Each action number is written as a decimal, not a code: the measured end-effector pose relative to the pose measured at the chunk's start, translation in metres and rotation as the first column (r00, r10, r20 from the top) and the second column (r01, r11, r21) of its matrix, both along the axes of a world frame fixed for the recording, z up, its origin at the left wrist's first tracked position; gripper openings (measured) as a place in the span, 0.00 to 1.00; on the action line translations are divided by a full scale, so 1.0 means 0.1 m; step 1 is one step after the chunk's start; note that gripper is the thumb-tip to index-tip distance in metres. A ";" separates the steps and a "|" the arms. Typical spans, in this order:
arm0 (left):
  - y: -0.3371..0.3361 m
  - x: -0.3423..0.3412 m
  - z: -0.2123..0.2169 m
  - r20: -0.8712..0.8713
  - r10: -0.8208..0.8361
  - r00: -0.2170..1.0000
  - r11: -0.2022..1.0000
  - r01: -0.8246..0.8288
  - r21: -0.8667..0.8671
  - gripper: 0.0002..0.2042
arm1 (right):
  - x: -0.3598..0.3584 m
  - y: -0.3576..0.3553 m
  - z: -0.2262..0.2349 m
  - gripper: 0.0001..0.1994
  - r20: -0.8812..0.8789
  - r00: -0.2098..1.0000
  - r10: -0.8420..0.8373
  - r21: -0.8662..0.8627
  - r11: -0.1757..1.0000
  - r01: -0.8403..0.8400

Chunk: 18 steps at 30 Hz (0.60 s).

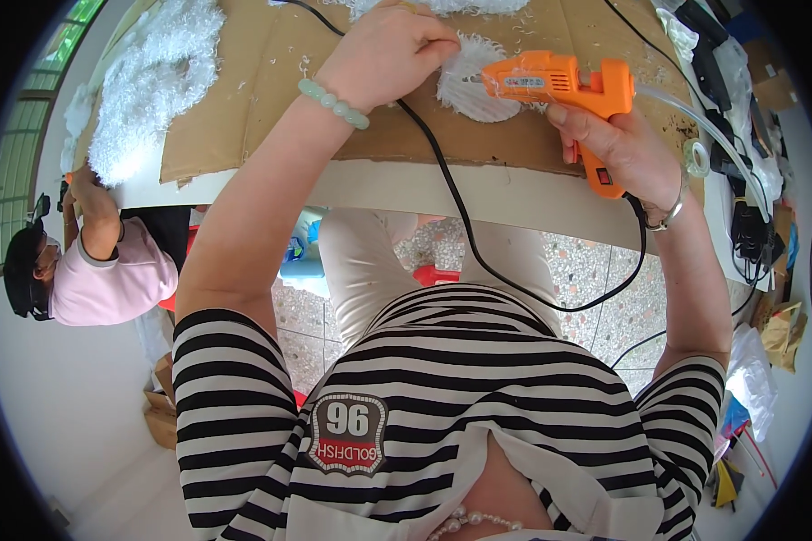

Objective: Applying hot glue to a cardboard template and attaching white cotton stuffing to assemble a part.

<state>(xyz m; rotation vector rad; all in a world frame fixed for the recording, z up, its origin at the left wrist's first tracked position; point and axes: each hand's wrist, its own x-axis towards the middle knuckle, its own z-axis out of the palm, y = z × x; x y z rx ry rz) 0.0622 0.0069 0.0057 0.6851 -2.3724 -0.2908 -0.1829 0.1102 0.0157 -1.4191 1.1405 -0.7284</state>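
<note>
My right hand (618, 149) is wrapped round the handle of an orange hot glue gun (550, 77). The nozzle points left, over a fluffy white piece (483, 86) that lies on brown cardboard. This piece is rounded, with a ribbed, flatter part at its near side and shaggy fibres round the edge. At its far left edge, my left hand (388, 50) is closed, thumb and forefinger pinched on the fibres; the other fingers are partly hidden. The glue gun's black cord (451, 194) loops from the handle below the table edge and up under my left wrist.
White shaggy fabric (153, 86) covers the table's far left; more lies at the top edge. The cardboard (271, 117) spreads over the white tabletop. A tape roll (696, 157), cables and bags crowd the right. A person in pink (117, 279) works at the left.
</note>
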 end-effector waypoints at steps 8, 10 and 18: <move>0.18 0.20 -0.04 0.139 0.088 0.986 0.993 -0.098 0.070 0.05 | 0.08 -0.05 -0.02 0.12 -0.069 0.998 0.008 -0.034 0.999 -0.011; 0.23 0.17 -0.07 0.148 0.056 0.987 0.998 -0.053 -0.021 0.05 | 0.09 -0.05 -0.02 0.12 -0.067 0.998 0.001 -0.046 0.999 -0.004; 0.22 0.08 -0.11 0.122 0.108 0.987 0.994 -0.110 0.011 0.05 | 0.10 -0.05 -0.03 0.14 -0.238 0.971 -0.003 -0.001 1.000 0.002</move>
